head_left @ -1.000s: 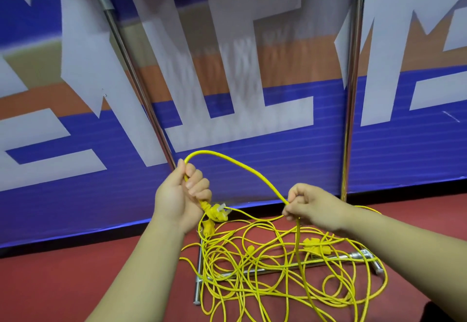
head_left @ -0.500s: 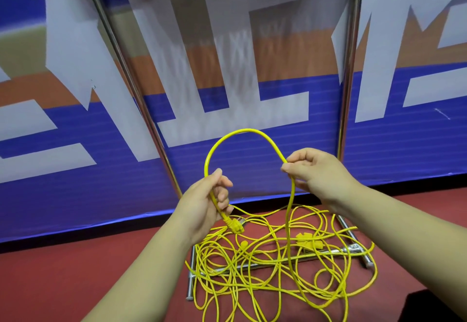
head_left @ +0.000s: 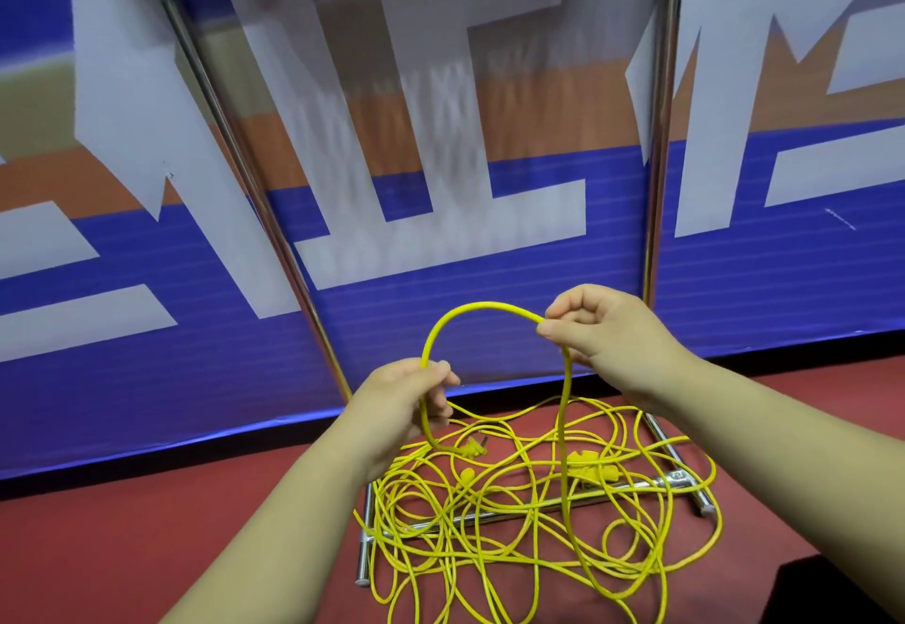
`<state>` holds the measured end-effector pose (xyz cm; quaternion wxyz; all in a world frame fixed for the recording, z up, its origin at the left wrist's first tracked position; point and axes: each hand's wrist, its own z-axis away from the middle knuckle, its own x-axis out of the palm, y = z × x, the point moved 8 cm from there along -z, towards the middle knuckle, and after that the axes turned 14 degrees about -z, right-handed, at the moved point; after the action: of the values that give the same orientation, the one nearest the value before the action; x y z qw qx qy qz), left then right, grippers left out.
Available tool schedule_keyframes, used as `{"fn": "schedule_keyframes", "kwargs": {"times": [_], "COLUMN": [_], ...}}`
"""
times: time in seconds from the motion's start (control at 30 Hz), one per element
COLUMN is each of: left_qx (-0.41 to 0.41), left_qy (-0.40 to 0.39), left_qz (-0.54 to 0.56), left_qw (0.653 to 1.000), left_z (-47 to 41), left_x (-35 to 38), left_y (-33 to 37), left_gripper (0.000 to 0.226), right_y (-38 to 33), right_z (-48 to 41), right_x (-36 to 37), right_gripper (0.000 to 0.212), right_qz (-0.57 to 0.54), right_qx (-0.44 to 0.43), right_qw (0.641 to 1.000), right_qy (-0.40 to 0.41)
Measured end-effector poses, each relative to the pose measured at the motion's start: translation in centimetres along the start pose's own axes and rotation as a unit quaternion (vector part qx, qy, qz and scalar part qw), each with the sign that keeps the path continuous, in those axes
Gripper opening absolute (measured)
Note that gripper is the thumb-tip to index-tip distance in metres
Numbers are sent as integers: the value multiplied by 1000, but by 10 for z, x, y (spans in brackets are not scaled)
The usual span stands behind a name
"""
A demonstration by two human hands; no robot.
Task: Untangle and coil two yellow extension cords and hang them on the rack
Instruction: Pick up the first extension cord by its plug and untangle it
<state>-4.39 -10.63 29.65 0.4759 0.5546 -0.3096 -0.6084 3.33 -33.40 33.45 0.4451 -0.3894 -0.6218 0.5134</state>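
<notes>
Holding a raised arch of yellow cord [head_left: 482, 306] between them, both hands sit near the middle of the frame. The left hand [head_left: 401, 403], lower and left of centre, has its fingers curled round the cord. The cord runs down through that grip and ends in a yellow plug [head_left: 472, 449] hanging just below the hand. The right hand [head_left: 607, 334], higher and right of centre, pinches the same cord between thumb and forefinger at the other end of the arch. From that pinch the cord drops almost straight down into the heap below.

The rest of the cord lies as a loose tangle [head_left: 514, 545] on the red floor [head_left: 147, 550] in the lower middle of the frame. Its many loops cross one another, so I cannot tell where one cord stops and the other begins. A second plug [head_left: 592, 469] lies in the heap, to the right of the hanging one.

The rack shows as shiny metal tubing. Its left pole [head_left: 245, 173] slants up to the upper left corner, and its right pole [head_left: 658, 133] rises nearly upright to the top edge. Its base bar [head_left: 538, 506] lies on the floor under the tangle, with a short foot at each end. Nothing yellow hangs on the poles. Behind them a banner [head_left: 489, 256] in blue, orange and white fills the upper frame.
</notes>
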Motion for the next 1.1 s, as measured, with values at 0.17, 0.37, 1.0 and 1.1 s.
{"fn": "schedule_keyframes", "kwargs": {"times": [0.17,0.37,1.0,1.1], "left_qx": [53,102,102,103], "left_qy": [-5,-2,48,48], "left_qz": [64,-7,445,459], "left_qw": [997,995,888,881], "left_z": [8,12,5,6], "left_x": [6,6,-58,-56], "left_y": [26,44,38,40], "left_gripper": [26,36,43,42], "right_y": [2,11,82,80], "right_z": [5,4,10,17], "right_x": [14,26,46,58], "right_gripper": [14,17,13,25], "right_qz": [36,49,92,167], "right_qx": [1,7,100,88], "right_qw": [997,989,969,955], "right_qy": [-63,-142,-205,-228]}}
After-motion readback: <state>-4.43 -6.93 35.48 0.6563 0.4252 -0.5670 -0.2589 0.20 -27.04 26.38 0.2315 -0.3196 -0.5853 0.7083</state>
